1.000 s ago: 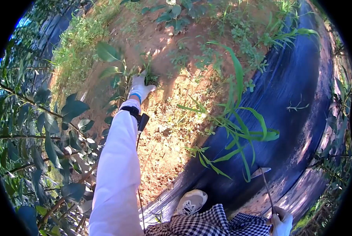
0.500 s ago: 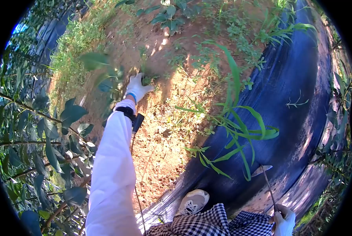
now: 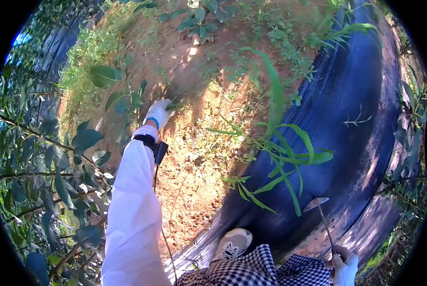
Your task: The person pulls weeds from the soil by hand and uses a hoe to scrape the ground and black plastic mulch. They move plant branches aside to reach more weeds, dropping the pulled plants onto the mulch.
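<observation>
My left hand, in a white glove, reaches far out over the soil with its fingers drawn together. Thin green blades of a small weed stick out at its fingertips; the roots are hidden. My right hand, gloved too, is low at the right and wraps round the thin handle of a small hand hoe. The pale metal blade of that hoe rests over or just above the black plastic sheet; contact cannot be made out.
Leafy branches crowd the left side, and a broad-leaved stem stands beside my left hand. Tall grass leans over the sheet. Low weeds dot the bare soil. My shoe is at the bottom, and a cable hangs from my left wrist.
My left hand has gone from spread fingers to closed ones and shifted slightly left and down. The right hand and hoe stay almost in place.
</observation>
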A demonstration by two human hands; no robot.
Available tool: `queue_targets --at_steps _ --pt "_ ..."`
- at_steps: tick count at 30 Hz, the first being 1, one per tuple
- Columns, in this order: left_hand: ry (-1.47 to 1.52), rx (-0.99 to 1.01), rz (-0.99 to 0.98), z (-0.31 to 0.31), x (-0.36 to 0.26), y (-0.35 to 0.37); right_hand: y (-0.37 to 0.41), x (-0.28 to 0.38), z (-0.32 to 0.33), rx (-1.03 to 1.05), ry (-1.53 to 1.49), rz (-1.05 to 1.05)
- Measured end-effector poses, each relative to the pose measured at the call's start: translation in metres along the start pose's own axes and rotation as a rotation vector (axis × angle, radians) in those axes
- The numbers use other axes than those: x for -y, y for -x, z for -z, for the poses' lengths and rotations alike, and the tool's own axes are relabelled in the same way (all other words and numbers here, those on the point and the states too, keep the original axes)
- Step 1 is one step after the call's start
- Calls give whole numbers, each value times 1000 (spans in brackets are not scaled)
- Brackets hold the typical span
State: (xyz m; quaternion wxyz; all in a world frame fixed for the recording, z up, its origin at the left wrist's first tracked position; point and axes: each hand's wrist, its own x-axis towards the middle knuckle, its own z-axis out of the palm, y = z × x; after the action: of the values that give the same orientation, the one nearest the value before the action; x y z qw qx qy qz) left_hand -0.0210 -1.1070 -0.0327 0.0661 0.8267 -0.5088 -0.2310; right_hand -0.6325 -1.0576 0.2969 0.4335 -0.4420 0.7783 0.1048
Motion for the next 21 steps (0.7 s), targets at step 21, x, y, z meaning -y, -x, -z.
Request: queue_targets --at_steps 21 --pt "-172 -256 -283 -47 -36 8 -4 -13 1 -14 -50 9"
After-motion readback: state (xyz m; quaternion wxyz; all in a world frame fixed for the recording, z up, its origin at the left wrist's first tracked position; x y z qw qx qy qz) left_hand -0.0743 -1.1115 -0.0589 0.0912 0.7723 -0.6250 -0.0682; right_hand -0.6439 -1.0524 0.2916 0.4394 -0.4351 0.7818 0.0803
